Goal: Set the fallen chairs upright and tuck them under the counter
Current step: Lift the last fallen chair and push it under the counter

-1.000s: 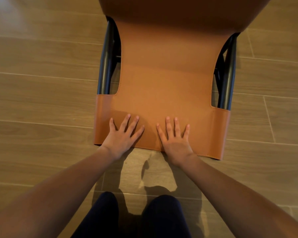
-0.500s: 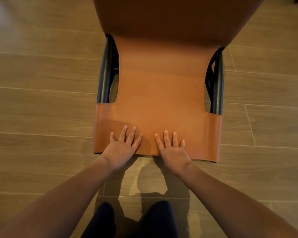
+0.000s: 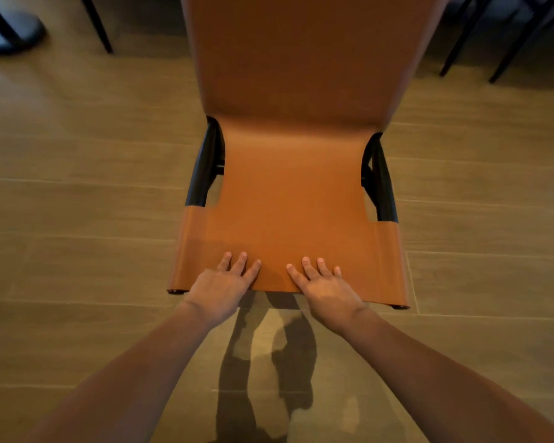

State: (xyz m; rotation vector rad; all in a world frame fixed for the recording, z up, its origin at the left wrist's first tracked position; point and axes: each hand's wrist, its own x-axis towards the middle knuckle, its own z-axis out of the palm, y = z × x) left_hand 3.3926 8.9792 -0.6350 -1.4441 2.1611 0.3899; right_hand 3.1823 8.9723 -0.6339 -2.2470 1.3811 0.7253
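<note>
The chair (image 3: 288, 193) lies straight ahead of me on the wood-look plank floor (image 3: 77, 251), its near edge just past my wrists. It is covered in smooth tan leather, a flat sheet with a stitched seam down each side. The sheet curves into a broader, darker panel at the far end. The leather wraps as sleeves round the black tube frame (image 3: 202, 174), which shows through a curved cut-out on either side. My left hand (image 3: 219, 287) and right hand (image 3: 328, 292) rest palm-down, side by side, on the near edge of the leather. Their fingers are straight and slightly spread, gripping nothing; I cannot see my thumbs. At the far left stands a dark round base (image 3: 10, 33), and thin black legs (image 3: 506, 36) stand at the far right.
</note>
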